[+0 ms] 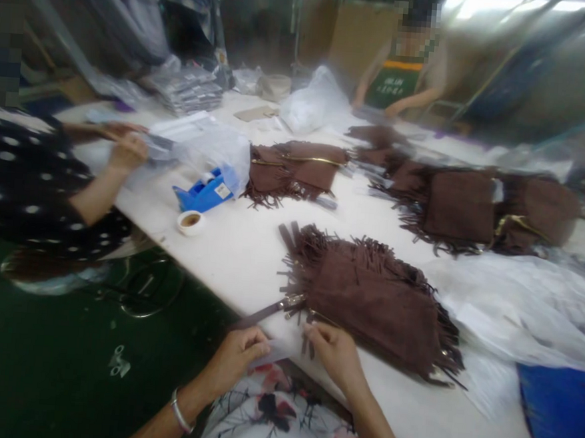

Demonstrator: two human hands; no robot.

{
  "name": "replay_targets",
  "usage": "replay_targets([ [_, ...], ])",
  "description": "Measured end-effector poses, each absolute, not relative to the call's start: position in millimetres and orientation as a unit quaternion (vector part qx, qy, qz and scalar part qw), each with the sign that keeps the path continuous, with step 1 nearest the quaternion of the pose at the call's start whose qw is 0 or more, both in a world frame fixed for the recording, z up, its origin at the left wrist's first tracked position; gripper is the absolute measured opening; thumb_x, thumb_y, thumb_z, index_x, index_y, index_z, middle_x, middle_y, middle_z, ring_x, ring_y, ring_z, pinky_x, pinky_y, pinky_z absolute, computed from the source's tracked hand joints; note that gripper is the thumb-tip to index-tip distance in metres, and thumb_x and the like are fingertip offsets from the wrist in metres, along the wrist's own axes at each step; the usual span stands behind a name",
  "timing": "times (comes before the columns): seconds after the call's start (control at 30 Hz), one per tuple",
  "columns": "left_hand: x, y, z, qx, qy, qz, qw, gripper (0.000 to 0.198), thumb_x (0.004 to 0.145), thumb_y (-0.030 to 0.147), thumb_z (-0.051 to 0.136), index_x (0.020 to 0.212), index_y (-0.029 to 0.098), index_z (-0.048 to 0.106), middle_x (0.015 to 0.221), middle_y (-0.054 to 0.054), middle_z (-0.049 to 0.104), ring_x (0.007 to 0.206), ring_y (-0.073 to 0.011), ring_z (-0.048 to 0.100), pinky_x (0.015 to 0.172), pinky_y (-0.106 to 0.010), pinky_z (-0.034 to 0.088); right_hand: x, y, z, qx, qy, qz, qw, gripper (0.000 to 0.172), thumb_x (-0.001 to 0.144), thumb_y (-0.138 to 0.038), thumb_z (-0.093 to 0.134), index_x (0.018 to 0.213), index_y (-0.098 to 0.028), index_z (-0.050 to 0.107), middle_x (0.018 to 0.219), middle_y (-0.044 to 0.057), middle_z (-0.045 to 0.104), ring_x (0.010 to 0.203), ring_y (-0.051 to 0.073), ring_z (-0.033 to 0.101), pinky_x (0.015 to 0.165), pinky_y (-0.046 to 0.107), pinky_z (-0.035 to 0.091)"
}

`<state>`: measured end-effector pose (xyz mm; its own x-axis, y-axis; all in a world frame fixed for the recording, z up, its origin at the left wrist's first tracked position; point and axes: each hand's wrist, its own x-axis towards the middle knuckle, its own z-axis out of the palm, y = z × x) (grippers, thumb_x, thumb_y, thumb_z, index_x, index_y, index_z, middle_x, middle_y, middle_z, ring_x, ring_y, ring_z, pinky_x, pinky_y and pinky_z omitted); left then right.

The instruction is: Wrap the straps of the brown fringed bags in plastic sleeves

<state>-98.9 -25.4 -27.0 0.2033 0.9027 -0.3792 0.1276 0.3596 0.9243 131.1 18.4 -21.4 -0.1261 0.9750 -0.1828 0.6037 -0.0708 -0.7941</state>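
Note:
A dark brown suede bag with fringed edges [374,298] lies on the white table in front of me. Its strap, with a metal clasp [286,303], trails off the near left side toward my left forearm. Thumb and forefinger of my left hand [235,362] pinch a thin, see-through plastic piece [274,353] just off the table edge. My right hand [337,357] is closed at the near left corner of the bag, its fingertips at the end of the zip, where dark leather strips [310,348] hang. Exactly what those fingertips grip is partly hidden.
A blue tape dispenser [205,191] and a tape roll [191,222] stand left. More brown bags [296,169] [461,204] lie beyond. Clear plastic [527,302] and a blue sheet [559,414] are right. Co-workers [39,181] [407,73] work left and across the table.

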Motion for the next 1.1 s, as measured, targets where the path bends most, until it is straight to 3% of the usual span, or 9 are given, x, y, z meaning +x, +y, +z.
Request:
replay_targets([
  [0.2, -95.6, -28.0, -33.2, 0.441, 0.551, 0.322, 0.632, 0.026, 0.078, 0.039, 0.067, 0.076, 0.013, 0.060, 0.069, 0.000, 0.060, 0.063, -0.0138, 0.050, 0.059, -0.024, 0.033, 119.3, 16.7, -34.8, -0.580, -0.458, 0.600, 0.306, 0.041, 0.078, -0.053, 0.061, 0.058, -0.021, 0.046, 0.043, -0.008, 0.039, 0.039, 0.008, 0.034, 0.040, 0.021, 0.025],
  [0.37, -98.3, -29.6, -36.9, 0.419, 0.546, 0.337, 0.642, 0.028, 0.078, 0.040, 0.068, 0.075, 0.013, 0.060, 0.067, 0.001, 0.058, 0.062, -0.0128, 0.048, 0.059, -0.024, 0.033, 115.0, 13.4, -25.2, -0.473, -0.330, 0.746, 0.334, 0.035, 0.075, -0.050, 0.070, 0.072, -0.019, 0.054, 0.051, -0.010, 0.040, 0.042, 0.005, 0.031, 0.042, 0.018, 0.027],
  [0.57, -102.0, -32.1, -37.8, 0.411, 0.550, 0.327, 0.649, 0.031, 0.076, 0.041, 0.071, 0.077, 0.012, 0.060, 0.071, -0.002, 0.061, 0.064, -0.0138, 0.051, 0.060, -0.024, 0.035, 122.0, 17.0, -22.2, -0.464, -0.344, 0.748, 0.327, 0.035, 0.073, -0.048, 0.073, 0.070, -0.016, 0.058, 0.074, 0.001, 0.065, 0.052, 0.006, 0.047, 0.048, 0.018, 0.035],
  [0.77, -97.9, -32.6, -41.4, 0.386, 0.551, 0.319, 0.668, 0.035, 0.073, 0.046, 0.073, 0.078, 0.013, 0.061, 0.073, -0.004, 0.064, 0.066, -0.0156, 0.055, 0.060, -0.025, 0.037, 120.2, 16.7, -28.8, -0.431, -0.331, 0.766, 0.343, 0.039, 0.074, -0.052, 0.072, 0.084, -0.016, 0.063, 0.081, 0.004, 0.070, 0.050, 0.006, 0.050, 0.047, 0.018, 0.037],
  [0.87, -93.5, -30.9, -40.2, 0.387, 0.543, 0.316, 0.675, 0.034, 0.073, 0.044, 0.073, 0.078, 0.012, 0.061, 0.070, -0.002, 0.064, 0.062, -0.0139, 0.054, 0.058, -0.024, 0.036, 114.9, 13.3, -33.0, -0.417, -0.306, 0.774, 0.366, 0.038, 0.075, -0.052, 0.071, 0.083, -0.016, 0.060, 0.080, 0.004, 0.070, 0.050, 0.006, 0.051, 0.049, 0.018, 0.039],
  [1.1, -82.8, -31.5, -36.9, 0.376, 0.528, 0.318, 0.692, 0.030, 0.075, 0.040, 0.073, 0.077, 0.013, 0.060, 0.071, -0.003, 0.068, 0.060, -0.0142, 0.057, 0.057, -0.024, 0.038, 103.7, 7.7, -37.9, -0.436, -0.286, 0.753, 0.401, 0.037, 0.077, -0.052, 0.069, 0.081, -0.018, 0.056, 0.073, 0.002, 0.069, 0.047, 0.005, 0.047, 0.044, 0.017, 0.030],
])
